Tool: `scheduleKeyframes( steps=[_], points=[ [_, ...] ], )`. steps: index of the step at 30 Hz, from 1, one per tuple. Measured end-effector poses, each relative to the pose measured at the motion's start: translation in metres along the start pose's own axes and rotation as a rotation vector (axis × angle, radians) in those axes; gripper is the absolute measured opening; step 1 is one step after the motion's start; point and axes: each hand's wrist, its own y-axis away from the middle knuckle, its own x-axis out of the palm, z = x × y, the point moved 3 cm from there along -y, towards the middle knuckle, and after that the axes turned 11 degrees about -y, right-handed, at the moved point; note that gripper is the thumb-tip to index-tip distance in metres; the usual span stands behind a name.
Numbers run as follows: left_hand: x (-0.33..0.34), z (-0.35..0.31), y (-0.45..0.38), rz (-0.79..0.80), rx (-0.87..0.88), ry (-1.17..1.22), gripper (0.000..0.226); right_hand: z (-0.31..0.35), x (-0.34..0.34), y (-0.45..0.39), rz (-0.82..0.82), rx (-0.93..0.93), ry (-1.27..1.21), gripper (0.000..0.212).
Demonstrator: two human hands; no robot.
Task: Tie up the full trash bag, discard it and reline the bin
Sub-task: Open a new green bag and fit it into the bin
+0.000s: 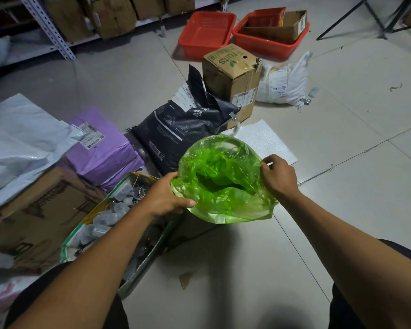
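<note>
Green bag (221, 179) draped over bin on floor (342, 210), mouth open. Left hand (166, 195) grips left rim, right hand (279, 173) pinches right rim. Film thin, light, slippery, tears easily; hold at rim edge.

Bare forearms with no watch or rings visible, and what looks like dark clothing at the lower corners

The liner (223, 176) is thin, glossy, crinkled green plastic. The floor (342, 129) is smooth, faintly shiny tile. The box (230, 77) is matt cardboard; the baskets (207, 32) are red plastic.
</note>
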Motion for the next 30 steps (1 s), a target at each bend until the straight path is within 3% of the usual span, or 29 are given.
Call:
scheduleKeyframes(
  steps=[3,7,9,15,19,21,24,30],
  points=[
    [-0.003,0.006,-0.004,-0.023,-0.001,-0.046,0.085,-0.001,0.001,0.003,0.033,0.007,-0.030,0.025],
    [-0.005,0.012,-0.011,-0.118,0.060,-0.522,0.097,-0.001,0.001,0.004,0.028,-0.017,-0.052,0.024],
    [-0.002,0.010,-0.010,-0.164,0.062,-0.589,0.096,0.000,0.000,0.003,0.024,-0.030,-0.055,0.024],
    [-0.013,0.013,-0.017,-0.277,0.002,-0.512,0.101,0.001,0.000,0.005,-0.034,-0.095,-0.039,0.030],
    [-0.017,-0.001,-0.008,-0.493,0.032,-0.493,0.035,-0.001,0.004,0.009,0.022,-0.022,-0.111,0.030],
    [-0.011,-0.010,-0.008,-0.430,-0.025,-0.412,0.015,-0.005,0.006,0.010,0.044,-0.005,-0.116,0.032],
    [0.005,-0.011,-0.011,-0.251,-0.120,-0.256,0.032,-0.009,0.009,0.012,0.048,0.005,-0.120,0.033],
    [0.015,-0.005,-0.014,-0.234,-0.111,-0.225,0.052,-0.012,0.009,0.016,0.051,-0.033,-0.061,0.036]
  ],
)
